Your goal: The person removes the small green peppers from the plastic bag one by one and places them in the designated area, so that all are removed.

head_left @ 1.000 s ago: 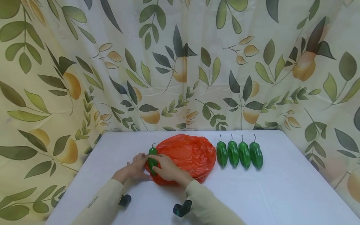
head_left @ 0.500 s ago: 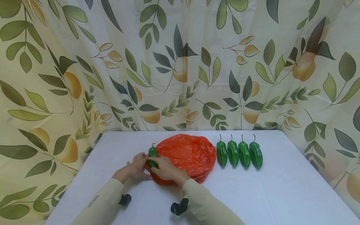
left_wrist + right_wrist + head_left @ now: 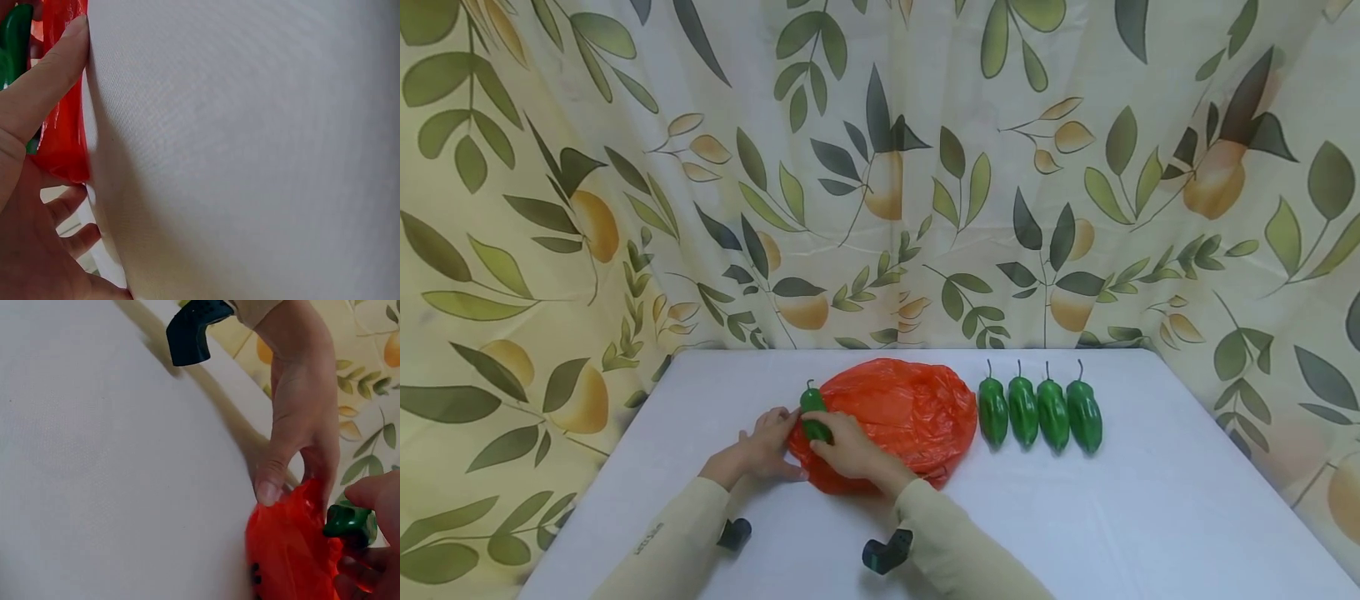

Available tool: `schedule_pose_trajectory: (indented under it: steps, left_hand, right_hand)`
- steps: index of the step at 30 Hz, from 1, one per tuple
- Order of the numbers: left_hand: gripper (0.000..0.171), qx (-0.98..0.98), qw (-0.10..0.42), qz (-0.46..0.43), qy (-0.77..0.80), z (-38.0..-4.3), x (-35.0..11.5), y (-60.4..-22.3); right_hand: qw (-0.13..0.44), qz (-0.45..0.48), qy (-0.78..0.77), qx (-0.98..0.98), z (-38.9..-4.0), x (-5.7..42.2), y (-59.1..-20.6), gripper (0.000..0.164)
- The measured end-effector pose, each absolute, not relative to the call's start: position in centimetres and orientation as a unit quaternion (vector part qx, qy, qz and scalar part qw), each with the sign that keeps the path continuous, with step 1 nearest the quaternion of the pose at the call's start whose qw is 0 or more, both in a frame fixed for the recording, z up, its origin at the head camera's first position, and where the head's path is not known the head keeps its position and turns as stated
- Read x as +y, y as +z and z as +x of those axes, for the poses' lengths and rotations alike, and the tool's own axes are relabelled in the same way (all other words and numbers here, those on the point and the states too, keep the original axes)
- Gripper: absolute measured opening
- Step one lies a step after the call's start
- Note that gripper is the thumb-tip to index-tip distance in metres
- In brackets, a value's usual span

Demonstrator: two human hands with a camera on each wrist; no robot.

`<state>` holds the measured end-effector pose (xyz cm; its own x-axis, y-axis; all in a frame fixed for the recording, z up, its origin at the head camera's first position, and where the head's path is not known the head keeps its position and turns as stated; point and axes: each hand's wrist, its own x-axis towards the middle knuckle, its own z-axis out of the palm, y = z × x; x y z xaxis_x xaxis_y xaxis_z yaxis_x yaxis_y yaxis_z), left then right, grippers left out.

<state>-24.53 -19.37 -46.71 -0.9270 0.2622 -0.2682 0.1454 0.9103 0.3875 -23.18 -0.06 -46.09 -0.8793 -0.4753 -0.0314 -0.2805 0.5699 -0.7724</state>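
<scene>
A red plastic bag (image 3: 910, 408) lies on the white table, its opening toward the left. My left hand (image 3: 767, 446) holds the bag's left edge, thumb low and fingers higher up. In the right wrist view the thumb of this left hand (image 3: 303, 419) presses against the red bag (image 3: 281, 544). My right hand (image 3: 850, 450) pinches a green chili pepper (image 3: 814, 406) between thumb and fingers, at the bag's opening. The pepper's curved stem points away from me. Its lower end (image 3: 350, 522) shows beside the bag in the right wrist view.
Several more green chili peppers (image 3: 1023, 408) lie in a row right of the bag, stems toward the back. A curtain (image 3: 880, 167) printed with leaves and fruit hangs behind the white table (image 3: 1150, 517). A black camera mount (image 3: 887, 552) hangs at each wrist.
The held pepper has tilted, its lower end swinging right toward the bag, and my right hand has shifted slightly with it. My left hand and the row of peppers stay in place.
</scene>
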Motion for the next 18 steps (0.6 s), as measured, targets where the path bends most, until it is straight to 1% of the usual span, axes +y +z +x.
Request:
schedule_pose_trajectory:
  steps: [6, 18]
  left_hand:
    - [0.108, 0.964, 0.16, 0.104, 0.186, -24.4, -19.5, -46.4]
    - [0.109, 0.963, 0.156, 0.109, 0.191, -24.3, -19.6, -46.6]
  right_hand:
    - [0.099, -0.219, -0.444, 0.863, -23.4, 1.0, -45.8, 0.049]
    - [0.09, -0.202, -0.469, 0.855, -22.8, 3.6, -45.6, 0.046]
